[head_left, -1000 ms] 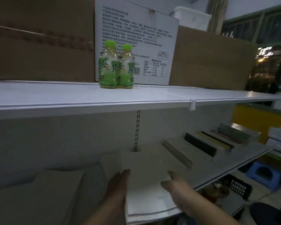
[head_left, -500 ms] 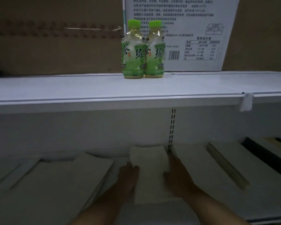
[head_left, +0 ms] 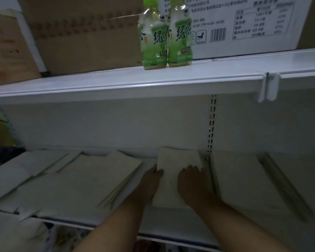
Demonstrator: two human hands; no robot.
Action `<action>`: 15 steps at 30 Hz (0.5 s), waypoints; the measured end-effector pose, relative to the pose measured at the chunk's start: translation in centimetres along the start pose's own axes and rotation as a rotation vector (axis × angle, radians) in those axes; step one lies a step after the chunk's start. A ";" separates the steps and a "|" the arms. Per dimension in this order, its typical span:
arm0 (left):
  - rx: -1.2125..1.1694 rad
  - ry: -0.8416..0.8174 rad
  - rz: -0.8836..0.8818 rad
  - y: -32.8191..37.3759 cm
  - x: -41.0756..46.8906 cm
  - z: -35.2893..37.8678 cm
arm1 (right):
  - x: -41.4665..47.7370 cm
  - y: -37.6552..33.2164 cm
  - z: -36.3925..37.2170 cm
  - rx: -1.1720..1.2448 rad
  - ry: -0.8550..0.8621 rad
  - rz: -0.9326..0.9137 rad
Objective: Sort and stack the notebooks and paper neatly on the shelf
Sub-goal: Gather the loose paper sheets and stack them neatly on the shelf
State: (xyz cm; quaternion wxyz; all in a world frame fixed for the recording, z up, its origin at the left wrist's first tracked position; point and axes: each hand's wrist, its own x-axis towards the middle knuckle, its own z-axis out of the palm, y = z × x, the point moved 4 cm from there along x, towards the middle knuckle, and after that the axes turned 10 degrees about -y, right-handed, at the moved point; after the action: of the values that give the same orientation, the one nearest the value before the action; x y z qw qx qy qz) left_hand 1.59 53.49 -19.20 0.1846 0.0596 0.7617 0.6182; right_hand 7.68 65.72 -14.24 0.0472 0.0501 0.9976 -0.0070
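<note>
Dim white metal shelving fills our view, with an upper shelf (head_left: 116, 82) and a lower shelf (head_left: 171, 226) joined by a slotted upright (head_left: 212, 124) at the back. On the lower shelf, roughly at its middle, lies a small stack of paper (head_left: 178, 180), its far end close to the back panel. We have both hands on it. Our left grip (head_left: 149, 180) is spread, the fingers stretched flat against the stack's left edge. Our right grip (head_left: 191, 182) lies palm-down on the top sheet near the right edge; in this poor light we cannot tell whether its fingers curl round that edge or merely rest there.

A wider pile of paper (head_left: 91, 180) lies just beside the small stack on the left, slightly askew, with more sheets fanned out beyond it. Another large pile (head_left: 244, 179) lies just beside it on the right, past the upright.

On the upper shelf stand two green tea bottles (head_left: 166, 37), upright and touching. Behind them we see a brown cardboard box (head_left: 84, 33) and a white carton (head_left: 244, 20) with printed text and a barcode. A plastic clip (head_left: 269, 86) sits on that shelf's front rail.
</note>
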 end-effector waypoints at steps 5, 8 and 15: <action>-0.012 0.006 0.015 0.0 -0.3 0.1 | 0.0 0.4 0.0 0.059 0.090 -0.020; 0.017 0.018 0.021 0.1 -0.5 0.2 | -0.1 0.6 0.7 -0.040 -0.066 0.013; 0.377 -0.034 0.130 2.5 -2.1 -1.4 | 1.1 0.4 1.9 -0.250 -0.157 0.048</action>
State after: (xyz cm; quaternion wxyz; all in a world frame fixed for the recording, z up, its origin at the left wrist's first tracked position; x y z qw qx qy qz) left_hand 2.68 52.05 -16.16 0.1429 0.1525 0.8554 0.4739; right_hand 6.84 66.14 -16.19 0.1312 0.0670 0.9825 0.1143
